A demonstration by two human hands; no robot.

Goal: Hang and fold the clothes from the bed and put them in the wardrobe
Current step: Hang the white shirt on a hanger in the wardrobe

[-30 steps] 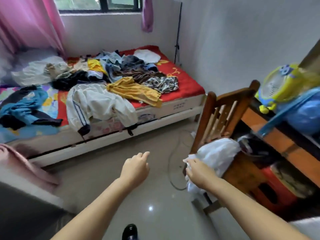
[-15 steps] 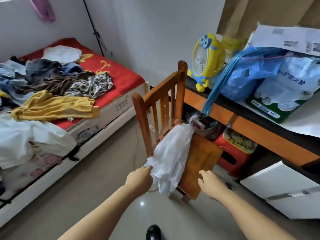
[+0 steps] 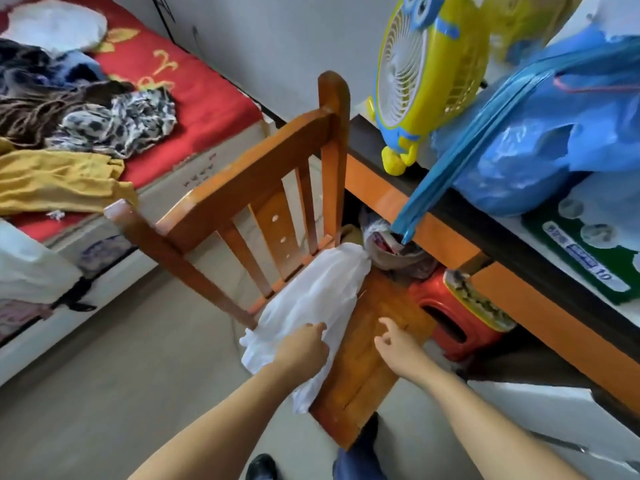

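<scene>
White cloth (image 3: 311, 306) is draped over the left side of a wooden chair (image 3: 242, 188), from the back slats down over the seat edge. The left hand (image 3: 304, 348) is laid on the lower part of the cloth, with its fingers curled into the folds, so the cloth is gripped. The right hand (image 3: 398, 348) is held just above the bare seat, beside the cloth, with its fingers loosely bent and nothing in them.

More clothes are piled on the bed (image 3: 207, 95) at the upper left: a yellow top (image 3: 59, 181), a spotted piece (image 3: 121, 123) and dark pieces behind it. A white garment (image 3: 27, 261) is hung over the bed's near edge.

To the right, a yellow fan (image 3: 426, 71) and blue bags (image 3: 540, 133) are set on the bench (image 3: 433, 216). A red stool (image 3: 450, 317) is tucked under the bench, just past the chair. A dark shoe (image 3: 261, 467) is seen on the floor at the bottom.
</scene>
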